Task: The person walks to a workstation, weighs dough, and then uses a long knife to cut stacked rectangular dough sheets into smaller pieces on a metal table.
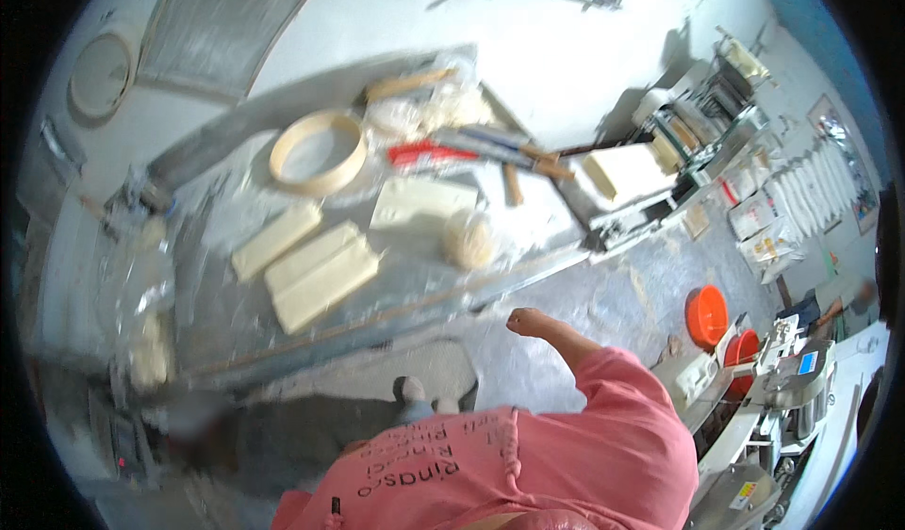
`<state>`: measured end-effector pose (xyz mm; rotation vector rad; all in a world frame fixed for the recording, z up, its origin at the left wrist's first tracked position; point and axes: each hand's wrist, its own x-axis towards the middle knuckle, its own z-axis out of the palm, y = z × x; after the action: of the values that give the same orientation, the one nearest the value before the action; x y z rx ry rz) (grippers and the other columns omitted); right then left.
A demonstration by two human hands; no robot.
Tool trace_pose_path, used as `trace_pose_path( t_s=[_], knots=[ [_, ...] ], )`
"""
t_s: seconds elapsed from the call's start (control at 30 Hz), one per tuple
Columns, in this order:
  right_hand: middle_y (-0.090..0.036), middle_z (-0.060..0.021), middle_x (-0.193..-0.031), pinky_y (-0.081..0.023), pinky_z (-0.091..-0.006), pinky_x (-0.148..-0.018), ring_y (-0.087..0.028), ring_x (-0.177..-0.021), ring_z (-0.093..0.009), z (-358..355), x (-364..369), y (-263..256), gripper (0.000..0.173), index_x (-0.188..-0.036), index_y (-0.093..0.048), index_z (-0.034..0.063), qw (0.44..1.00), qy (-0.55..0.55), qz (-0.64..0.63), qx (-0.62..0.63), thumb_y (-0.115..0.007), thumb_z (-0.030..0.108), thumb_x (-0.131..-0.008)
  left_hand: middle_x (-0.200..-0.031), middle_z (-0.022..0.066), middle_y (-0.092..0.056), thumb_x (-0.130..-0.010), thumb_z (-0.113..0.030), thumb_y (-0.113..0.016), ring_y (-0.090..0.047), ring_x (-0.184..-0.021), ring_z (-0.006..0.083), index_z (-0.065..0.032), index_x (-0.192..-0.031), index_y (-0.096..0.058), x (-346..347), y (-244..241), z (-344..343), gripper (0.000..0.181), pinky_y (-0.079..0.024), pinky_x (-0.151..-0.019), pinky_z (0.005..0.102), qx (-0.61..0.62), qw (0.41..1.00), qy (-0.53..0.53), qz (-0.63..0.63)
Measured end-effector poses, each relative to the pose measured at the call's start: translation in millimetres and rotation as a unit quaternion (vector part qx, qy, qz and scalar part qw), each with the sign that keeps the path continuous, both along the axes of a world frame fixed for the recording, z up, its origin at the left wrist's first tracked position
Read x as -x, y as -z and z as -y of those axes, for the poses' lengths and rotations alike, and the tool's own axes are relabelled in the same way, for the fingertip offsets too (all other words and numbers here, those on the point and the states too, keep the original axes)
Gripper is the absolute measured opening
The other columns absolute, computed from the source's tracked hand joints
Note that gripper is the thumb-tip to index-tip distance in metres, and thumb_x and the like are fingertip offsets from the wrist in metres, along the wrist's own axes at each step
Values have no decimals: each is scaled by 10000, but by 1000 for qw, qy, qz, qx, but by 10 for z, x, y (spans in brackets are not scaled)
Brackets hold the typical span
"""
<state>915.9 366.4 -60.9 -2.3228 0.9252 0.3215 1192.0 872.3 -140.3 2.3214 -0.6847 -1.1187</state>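
My right hand (527,323) hangs in front of the table's long edge, its fingers curled with nothing seen in them. My left hand is out of view. On the floured metal table (219,332) before me lie pale, flat, folded dough sheets (325,275), with a narrower folded strip (277,240) beside them. Behind these is another pale flat sheet (423,203). A round ball of dough, apparently in a clear plastic bag (470,240), sits near the table edge, nearest to my hand. A round wooden-rimmed sieve (318,185) stands toward the back.
Several wooden-handled knives (505,147) lie by a red object (428,154). A roller machine (700,127) adjoins a pale block (626,169) at right. Orange basins (707,316) and metal machines (788,389) stand behind my right arm. Another person (841,300) is at the far right.
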Motion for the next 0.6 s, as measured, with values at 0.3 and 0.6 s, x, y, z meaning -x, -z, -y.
trace_pose_path(
  t_s=[0.3,0.6],
  knots=[
    [-663,-151,-844,-497,-333,-698,-647,-785,-237,1151,144,-1855,257,-987,-622,26,970,175,171,-4,-582,235,-844,-1092,175,-569,-724,-171,-710,-559,-964,299,-6,-1219,-469,-463,-1498,3530,575,-445,-847,376,389,909,86,124],
    [-647,-112,-793,-473,-333,-661,-622,-734,-198,3203,276,-2354,242,-959,-613,36,978,83,187,37,-569,253,-862,-1249,218,-434,-684,-359,-685,-402,-1158,390,-54,-1323,-361,362,-2049,5295,779,-303,-981,486,352,814,297,354]
  ],
)
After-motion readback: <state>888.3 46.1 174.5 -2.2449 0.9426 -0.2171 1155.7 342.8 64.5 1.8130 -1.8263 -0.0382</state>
